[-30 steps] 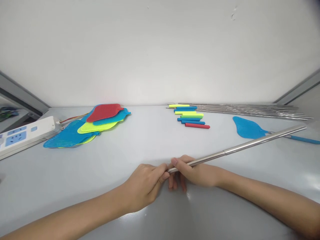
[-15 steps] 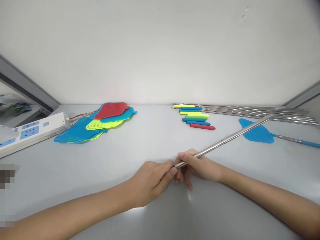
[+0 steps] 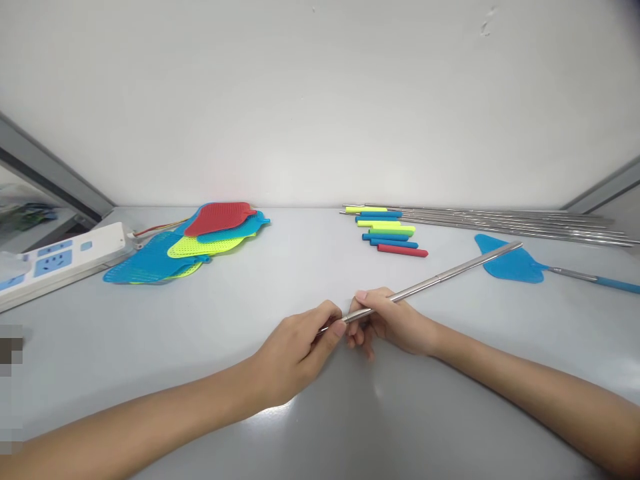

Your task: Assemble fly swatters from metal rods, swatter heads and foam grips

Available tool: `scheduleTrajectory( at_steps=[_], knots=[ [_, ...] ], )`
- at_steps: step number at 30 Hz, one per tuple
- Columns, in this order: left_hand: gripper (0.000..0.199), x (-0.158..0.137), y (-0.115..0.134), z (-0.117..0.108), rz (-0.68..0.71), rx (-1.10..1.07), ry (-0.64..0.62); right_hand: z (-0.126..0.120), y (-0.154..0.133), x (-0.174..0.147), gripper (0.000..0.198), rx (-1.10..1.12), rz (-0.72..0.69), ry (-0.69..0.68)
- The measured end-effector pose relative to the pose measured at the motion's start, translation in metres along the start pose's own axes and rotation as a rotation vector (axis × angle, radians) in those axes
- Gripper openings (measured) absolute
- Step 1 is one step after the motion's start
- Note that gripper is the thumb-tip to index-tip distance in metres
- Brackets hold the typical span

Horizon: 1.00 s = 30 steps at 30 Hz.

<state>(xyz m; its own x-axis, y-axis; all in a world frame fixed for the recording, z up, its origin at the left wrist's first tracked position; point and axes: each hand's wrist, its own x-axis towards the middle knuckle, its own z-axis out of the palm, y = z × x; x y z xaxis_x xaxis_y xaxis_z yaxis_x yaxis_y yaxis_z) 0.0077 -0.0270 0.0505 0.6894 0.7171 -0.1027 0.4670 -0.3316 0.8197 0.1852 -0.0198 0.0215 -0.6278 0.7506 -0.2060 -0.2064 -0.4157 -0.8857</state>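
Note:
Both of my hands hold one telescopic metal rod (image 3: 425,283), which slants up to the right over the table. My left hand (image 3: 300,350) is closed round its thin lower end. Thumb and fingers of my right hand (image 3: 393,320) grip it a little higher up, with the lower fingers loosely curled. The rod's far end passes in front of a blue fly swatter head (image 3: 515,267), which lies on the table joined to a metal rod with a blue grip (image 3: 617,285). Beyond my hands lie several coloured handle sleeves, including a red sleeve (image 3: 403,251).
Several metal rods (image 3: 505,221) lie along the wall at the back right. At the left is a pile of swatter heads, a red head (image 3: 220,219) on top. A white power strip (image 3: 65,257) with wires stands at the far left.
The rod has tipped lower at its far end and shifted left with my hands. More of its thin lower section now shows at my left hand. The camera view has moved slightly.

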Motion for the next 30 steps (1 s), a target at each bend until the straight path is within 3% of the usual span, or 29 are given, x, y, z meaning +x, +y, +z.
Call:
scheduleTrajectory(
  at_steps=[6,10,15,21,30],
  knots=[
    [0.021,0.000,-0.009,0.006,0.011,0.043,0.094,0.000,0.000,0.000,0.040,0.013,-0.002,0.023],
    [0.020,-0.001,-0.004,0.002,-0.006,0.036,0.006,-0.001,0.000,0.000,0.039,0.048,-0.006,0.047],
    [0.021,-0.002,-0.002,-0.001,-0.046,0.064,-0.011,-0.001,0.001,0.000,0.039,0.057,-0.016,0.059],
    [0.025,0.000,-0.011,0.006,0.034,0.028,0.041,-0.001,0.003,0.002,0.038,0.038,-0.035,0.089],
    [0.029,-0.001,-0.014,0.008,-0.004,0.113,0.137,0.001,0.003,0.002,0.038,-0.032,-0.027,0.108]
  ],
)
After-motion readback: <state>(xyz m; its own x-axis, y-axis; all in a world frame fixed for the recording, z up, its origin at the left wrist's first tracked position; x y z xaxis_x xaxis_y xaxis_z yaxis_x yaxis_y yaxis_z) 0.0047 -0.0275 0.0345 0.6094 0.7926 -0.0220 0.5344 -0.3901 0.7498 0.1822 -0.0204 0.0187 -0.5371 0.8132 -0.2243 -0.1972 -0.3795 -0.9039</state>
